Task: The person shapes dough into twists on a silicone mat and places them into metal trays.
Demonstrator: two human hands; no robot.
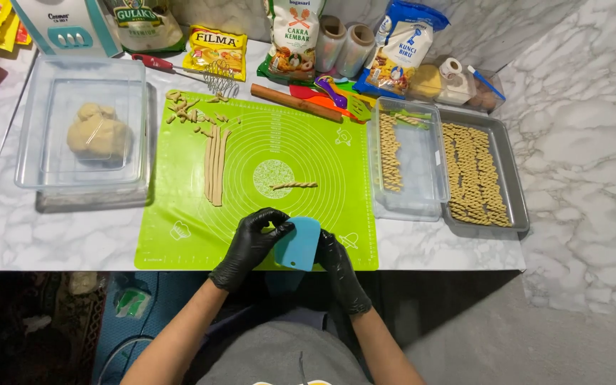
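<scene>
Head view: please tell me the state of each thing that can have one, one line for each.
Blue scraper: held in both hands, above the mat's near edge.
Left hand: gloved, gripping the scraper.
Right hand: gloved, behind the scraper.
Green mat: spread flat.
Twisted dough stick: lying alone on the mat.
Dough strips: straight, untwisted.
Dough lump: whole, in a clear container.
Metal tray: nearly full of twisted sticks.

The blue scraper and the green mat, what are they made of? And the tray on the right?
The blue scraper, held by both gloved hands, looks like smooth matte plastic: one even colour, rounded corners. The green mat seems to be soft silicone or rubber, since it lies thin and flat with printed circles. The tray looks like metal, grey with a dull shine. The gloves look like thin black rubber.
</scene>
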